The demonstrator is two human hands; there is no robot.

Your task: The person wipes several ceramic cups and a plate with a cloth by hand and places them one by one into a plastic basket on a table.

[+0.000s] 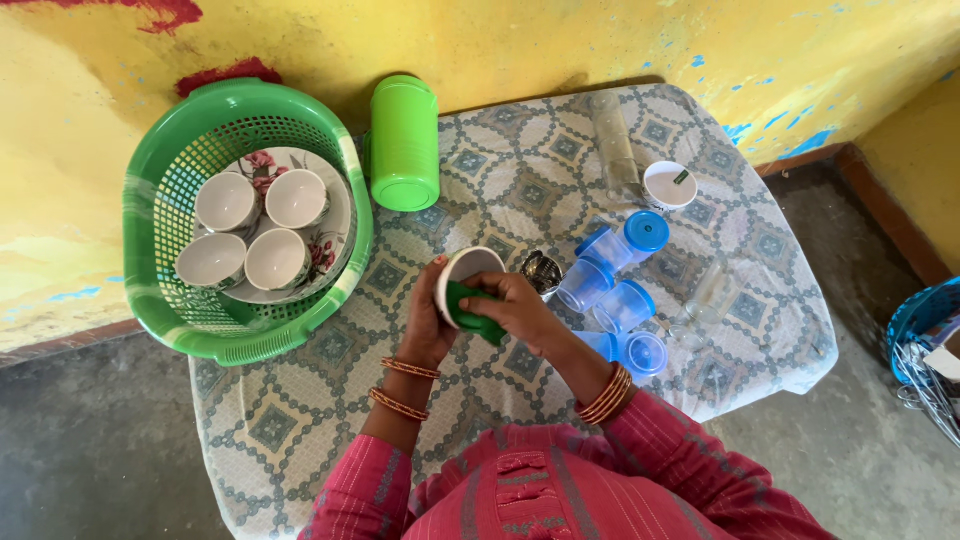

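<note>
My left hand holds a white bowl tilted on its side above the table. My right hand presses a green cloth or sponge against the bowl's outside. Both wrists wear orange bangles. Just right of the bowl stand several blue plastic cups and a small metal piece.
A green plastic basket at the left holds a flowered plate and several white bowls. A green lidded jug lies at the back. A clear glass, a white cup and another glass rest on the patterned tablecloth.
</note>
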